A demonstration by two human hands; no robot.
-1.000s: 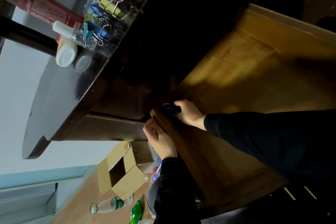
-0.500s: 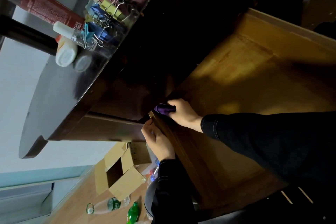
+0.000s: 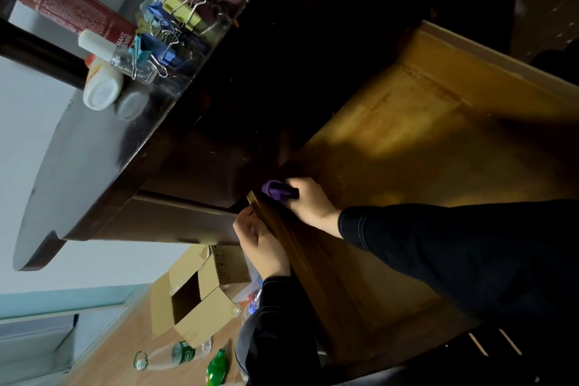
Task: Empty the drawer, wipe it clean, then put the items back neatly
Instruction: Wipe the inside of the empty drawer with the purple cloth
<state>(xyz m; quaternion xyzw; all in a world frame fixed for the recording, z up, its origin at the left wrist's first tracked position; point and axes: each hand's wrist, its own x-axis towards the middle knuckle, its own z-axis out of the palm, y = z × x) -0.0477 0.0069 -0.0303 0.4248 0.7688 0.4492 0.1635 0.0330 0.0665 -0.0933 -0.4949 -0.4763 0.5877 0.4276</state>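
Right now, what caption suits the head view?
Right hand presses purple cloth into the drawer corner; left hand grips the rim.

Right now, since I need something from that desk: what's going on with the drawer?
A person is cleaning the pulled-out wooden drawer. Their right hand holds a purple cloth inside it, against the side wall where the drawer meets the desk. The left hand grips that side wall from outside. The drawer floor in view is bare. Binder clips and other small items sit on the desk top.
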